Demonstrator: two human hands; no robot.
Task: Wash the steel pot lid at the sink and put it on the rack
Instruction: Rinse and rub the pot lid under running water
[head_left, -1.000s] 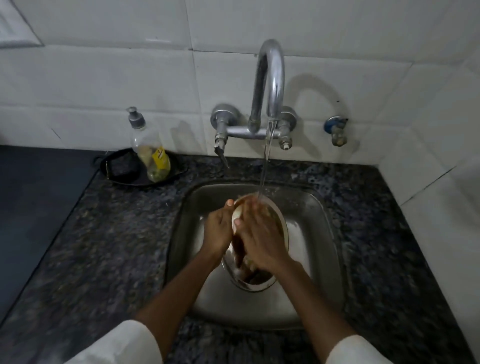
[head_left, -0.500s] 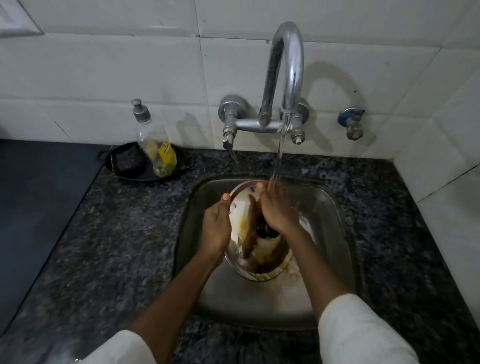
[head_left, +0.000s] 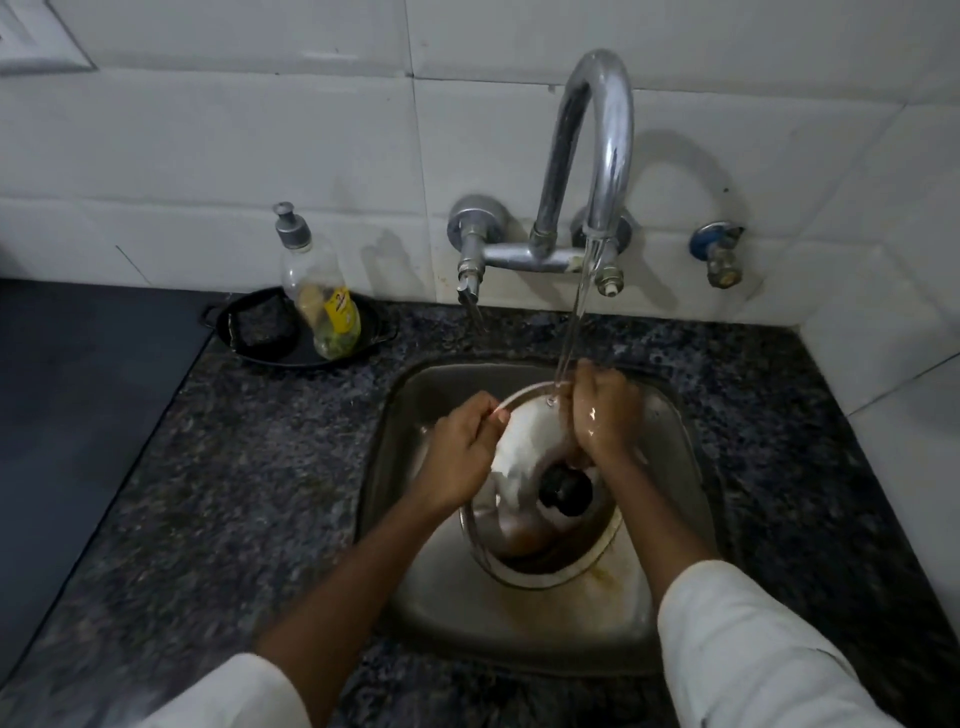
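The steel pot lid, round with a black knob, is tilted inside the steel sink. Its lower half shows brown residue. My left hand grips the lid's left rim with the thumb over the edge. My right hand, wet, rests against the lid's upper right rim under the running stream from the curved chrome tap. Whether the right hand grips the lid or only rubs it cannot be told. No rack is in view.
A clear soap bottle with a grey pump stands in a black dish holding a dark scrubber, left of the tap. Dark speckled granite counter surrounds the sink. A blue-handled valve sits on the white tiled wall.
My right hand slid from the lid's middle up to its top right rim, uncovering the black knob. Much brown residue has rinsed off the lid's upper part. The left hand kept its hold.
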